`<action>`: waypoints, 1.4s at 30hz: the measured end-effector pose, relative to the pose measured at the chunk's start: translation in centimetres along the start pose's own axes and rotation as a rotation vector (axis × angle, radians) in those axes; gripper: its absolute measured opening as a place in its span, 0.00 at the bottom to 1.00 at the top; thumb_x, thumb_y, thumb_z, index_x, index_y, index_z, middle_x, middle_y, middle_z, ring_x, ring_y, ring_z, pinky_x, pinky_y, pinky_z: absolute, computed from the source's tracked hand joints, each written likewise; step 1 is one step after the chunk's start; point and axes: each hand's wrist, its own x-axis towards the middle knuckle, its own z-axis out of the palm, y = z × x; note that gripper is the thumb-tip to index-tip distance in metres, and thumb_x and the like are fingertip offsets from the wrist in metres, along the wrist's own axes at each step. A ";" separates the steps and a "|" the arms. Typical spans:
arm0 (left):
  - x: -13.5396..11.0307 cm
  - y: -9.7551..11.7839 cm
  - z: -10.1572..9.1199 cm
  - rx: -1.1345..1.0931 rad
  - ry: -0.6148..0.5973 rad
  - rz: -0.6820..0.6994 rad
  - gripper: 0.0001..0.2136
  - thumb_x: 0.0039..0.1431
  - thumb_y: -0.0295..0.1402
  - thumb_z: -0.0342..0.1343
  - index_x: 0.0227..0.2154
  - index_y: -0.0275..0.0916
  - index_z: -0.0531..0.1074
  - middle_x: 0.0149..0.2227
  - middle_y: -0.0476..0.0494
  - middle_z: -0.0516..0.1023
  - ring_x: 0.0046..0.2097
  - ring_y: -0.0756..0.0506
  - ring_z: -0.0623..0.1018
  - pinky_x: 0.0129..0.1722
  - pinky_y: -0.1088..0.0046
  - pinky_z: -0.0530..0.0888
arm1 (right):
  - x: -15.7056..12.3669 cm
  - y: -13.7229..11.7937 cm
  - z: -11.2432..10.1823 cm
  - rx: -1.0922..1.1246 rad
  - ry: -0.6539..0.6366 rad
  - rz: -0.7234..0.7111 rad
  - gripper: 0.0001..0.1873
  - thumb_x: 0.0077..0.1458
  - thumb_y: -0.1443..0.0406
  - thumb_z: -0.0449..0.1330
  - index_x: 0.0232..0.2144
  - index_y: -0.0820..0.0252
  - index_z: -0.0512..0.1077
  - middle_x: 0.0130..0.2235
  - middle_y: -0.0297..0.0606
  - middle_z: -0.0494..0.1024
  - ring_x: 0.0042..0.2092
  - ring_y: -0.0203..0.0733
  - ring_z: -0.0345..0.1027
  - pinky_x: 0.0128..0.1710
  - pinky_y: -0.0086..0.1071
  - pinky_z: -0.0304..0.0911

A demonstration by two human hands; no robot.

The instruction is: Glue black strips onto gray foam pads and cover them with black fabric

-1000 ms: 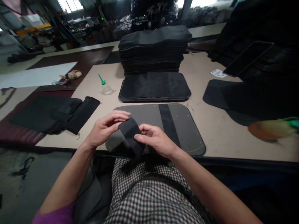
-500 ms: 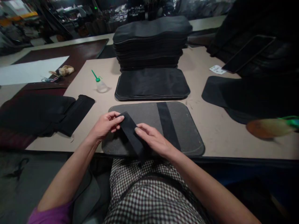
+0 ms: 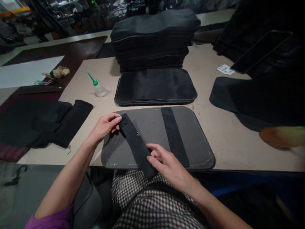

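The left hand [image 3: 106, 126] is clamped on the upper end of a loose black strip [image 3: 134, 138], apparently to steady its slant across the grey panel [image 3: 150, 122]. The right hand [image 3: 168, 160] has 1 thumb on its lower edge; I cannot tell if it grips. Rightward, 1 flat strip [image 3: 175, 136] crosses the panel. The pale desk [image 3: 240, 148] fronts a dim, cluttered room [image 3: 78, 19].

The left hand [image 3: 105, 126] and right hand [image 3: 168, 164] hold a black strip [image 3: 136, 144] slantwise over a grey panel [image 3: 152, 124].
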 end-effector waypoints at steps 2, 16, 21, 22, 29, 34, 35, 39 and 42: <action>0.5 -0.4 -0.1 0.068 0.025 0.030 0.18 0.59 0.49 0.62 0.41 0.38 0.77 0.25 0.51 0.73 0.24 0.52 0.69 0.24 0.79 0.62 | -0.1 -0.3 0.1 -0.047 0.019 -0.005 0.21 0.67 0.57 0.54 0.60 0.55 0.64 0.30 0.29 0.68 0.32 0.36 0.64 0.35 0.32 0.63; 5.5 -1.6 -0.8 0.675 0.079 0.425 0.12 0.68 0.42 0.52 0.38 0.42 0.77 0.39 0.45 0.79 0.43 0.44 0.77 0.46 0.68 0.70 | 1.6 -0.6 2.5 0.106 -0.111 0.170 0.15 0.68 0.53 0.51 0.50 0.54 0.58 0.26 0.24 0.68 0.21 0.33 0.70 0.20 0.23 0.60; 7.1 -1.9 -0.4 0.745 0.068 0.453 0.10 0.68 0.40 0.53 0.36 0.42 0.76 0.38 0.45 0.77 0.43 0.44 0.76 0.46 0.68 0.70 | 2.3 -0.6 2.8 0.114 -0.138 0.181 0.11 0.67 0.56 0.51 0.47 0.54 0.58 0.24 0.22 0.68 0.20 0.33 0.70 0.18 0.23 0.55; 7.4 -1.9 -0.4 0.757 0.060 0.457 0.09 0.68 0.39 0.54 0.36 0.42 0.76 0.38 0.46 0.76 0.43 0.44 0.76 0.46 0.68 0.70 | 2.4 -0.6 2.8 0.105 -0.136 0.173 0.11 0.67 0.57 0.51 0.47 0.54 0.58 0.23 0.22 0.68 0.20 0.33 0.69 0.18 0.23 0.55; 8.5 -1.4 -0.3 0.792 0.046 0.465 0.08 0.67 0.38 0.55 0.36 0.42 0.76 0.38 0.46 0.76 0.43 0.44 0.76 0.45 0.68 0.70 | 3.2 -1.1 3.2 0.082 -0.134 0.125 0.08 0.68 0.60 0.51 0.47 0.54 0.59 0.22 0.20 0.68 0.20 0.33 0.68 0.24 0.26 0.58; 9.0 -2.0 -0.6 0.805 0.046 0.482 0.08 0.67 0.38 0.55 0.36 0.42 0.76 0.39 0.46 0.76 0.43 0.44 0.76 0.45 0.68 0.70 | 3.6 -0.9 3.6 0.095 -0.117 0.098 0.07 0.68 0.61 0.51 0.46 0.54 0.59 0.23 0.19 0.65 0.20 0.32 0.70 0.25 0.27 0.59; 9.2 -2.2 -0.6 0.810 0.046 0.492 0.08 0.67 0.39 0.55 0.36 0.42 0.76 0.39 0.46 0.76 0.43 0.44 0.76 0.45 0.68 0.70 | 3.7 -0.8 3.7 0.094 -0.112 0.089 0.06 0.68 0.61 0.51 0.46 0.54 0.59 0.23 0.19 0.66 0.20 0.32 0.70 0.26 0.27 0.59; 9.4 -2.5 -0.5 0.868 0.042 0.527 0.10 0.68 0.40 0.54 0.36 0.42 0.75 0.38 0.45 0.75 0.43 0.44 0.75 0.44 0.68 0.70 | 3.8 -0.8 3.7 0.050 -0.103 0.081 0.06 0.68 0.62 0.51 0.46 0.55 0.59 0.22 0.20 0.68 0.20 0.33 0.70 0.27 0.28 0.60; 9.1 -2.5 -0.1 0.946 0.079 0.552 0.09 0.68 0.40 0.54 0.37 0.42 0.75 0.40 0.44 0.74 0.44 0.43 0.74 0.43 0.67 0.70 | 3.7 -1.1 3.6 0.007 -0.107 0.086 0.06 0.68 0.62 0.52 0.46 0.55 0.60 0.21 0.22 0.71 0.20 0.34 0.69 0.26 0.28 0.59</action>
